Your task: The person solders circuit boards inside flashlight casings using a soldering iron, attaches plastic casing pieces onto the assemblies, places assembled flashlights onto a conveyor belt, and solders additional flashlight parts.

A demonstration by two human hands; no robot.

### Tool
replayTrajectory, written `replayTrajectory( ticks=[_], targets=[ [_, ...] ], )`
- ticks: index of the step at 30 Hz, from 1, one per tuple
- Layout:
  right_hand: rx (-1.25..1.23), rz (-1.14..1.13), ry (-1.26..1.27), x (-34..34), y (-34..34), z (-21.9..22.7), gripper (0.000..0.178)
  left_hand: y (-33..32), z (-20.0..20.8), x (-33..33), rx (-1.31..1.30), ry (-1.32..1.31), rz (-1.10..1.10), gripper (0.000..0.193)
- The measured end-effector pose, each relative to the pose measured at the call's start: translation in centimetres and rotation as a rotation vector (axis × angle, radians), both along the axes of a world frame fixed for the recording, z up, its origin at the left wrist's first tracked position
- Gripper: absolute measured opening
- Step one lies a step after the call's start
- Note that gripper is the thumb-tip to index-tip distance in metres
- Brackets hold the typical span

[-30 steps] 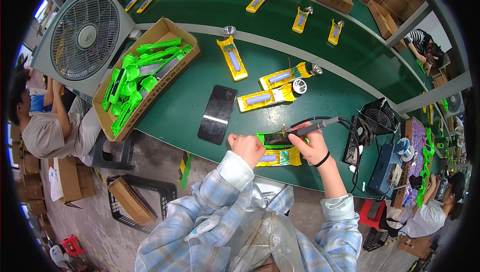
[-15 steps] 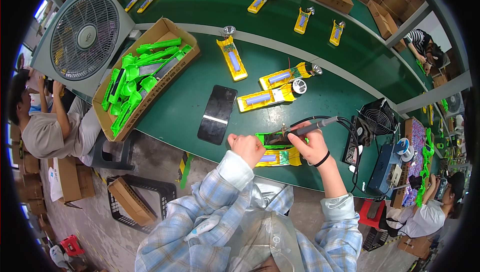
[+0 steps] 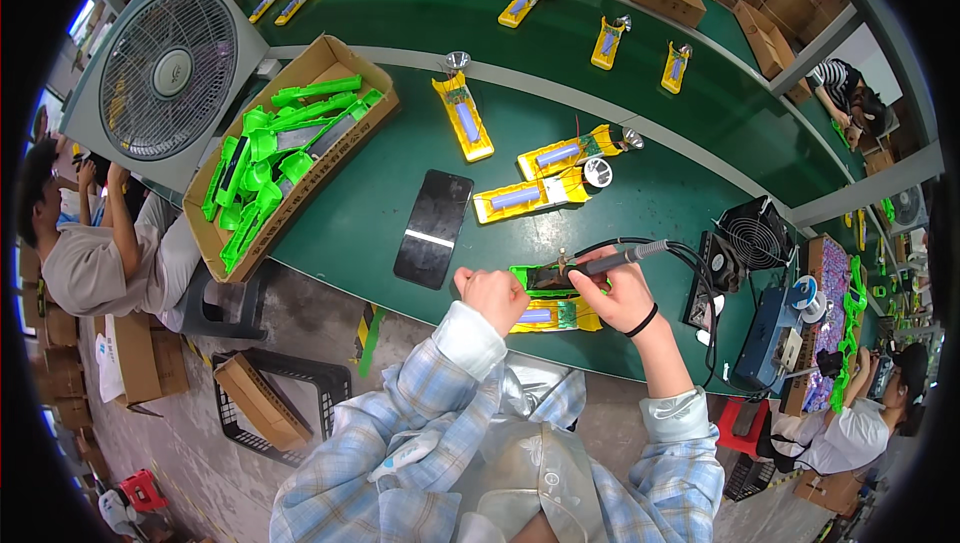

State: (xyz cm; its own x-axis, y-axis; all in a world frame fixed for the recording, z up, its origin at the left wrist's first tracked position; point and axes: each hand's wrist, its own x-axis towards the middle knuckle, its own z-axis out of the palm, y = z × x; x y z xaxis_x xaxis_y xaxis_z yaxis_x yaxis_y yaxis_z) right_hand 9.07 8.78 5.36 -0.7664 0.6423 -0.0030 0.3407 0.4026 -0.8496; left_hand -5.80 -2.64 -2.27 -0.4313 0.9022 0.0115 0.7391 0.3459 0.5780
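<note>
A long green strip [image 3: 400, 8] runs along the far side of the green bench [image 3: 340, 233], with open yellow shells spaced out on it. The fan [image 3: 168, 73] stands at the left, and beside it a carton [image 3: 355, 133] full of bright green shells lies slanted on the bench. On the floor below, a black crate [image 3: 342, 383] has a flattish box in it. A blue unit [image 3: 762, 343] stands near the bench's right end. Three yellow shells [image 3: 463, 121], each with a blue cell and a silver reflector, lie behind the work; the phone [image 3: 433, 228] lies to their left.

Nearest the person, one green shell [image 3: 550, 280] lies open on the bench, between the two hands, just behind a near yellow shell [image 3: 566, 316]. The left hand [image 3: 494, 300] is curled at their left ends; whether its fingers pinch anything, I cannot tell. The right hand [image 3: 620, 298] has its fingers closed around the iron [image 3: 605, 263], whose tip is over the green shell, contact unclear. Smallest is the spool [image 3: 806, 293], by the blue unit
</note>
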Motion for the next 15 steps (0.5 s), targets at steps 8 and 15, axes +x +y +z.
replayTrajectory(
  ticks=[8, 15],
  targets=[
    [0.019, -0.002, 0.018, 0.41, -0.1, 0.02, 0.027, -0.02, 0.26, 0.07, -0.01, -0.07, 0.007, 0.008],
    [0.007, -0.021, 0.009, 0.5, -0.13, 0.57, 0.027, 0.05, 0.39, -0.03, -0.003, -0.079, 0.0, 0.008]
  ],
)
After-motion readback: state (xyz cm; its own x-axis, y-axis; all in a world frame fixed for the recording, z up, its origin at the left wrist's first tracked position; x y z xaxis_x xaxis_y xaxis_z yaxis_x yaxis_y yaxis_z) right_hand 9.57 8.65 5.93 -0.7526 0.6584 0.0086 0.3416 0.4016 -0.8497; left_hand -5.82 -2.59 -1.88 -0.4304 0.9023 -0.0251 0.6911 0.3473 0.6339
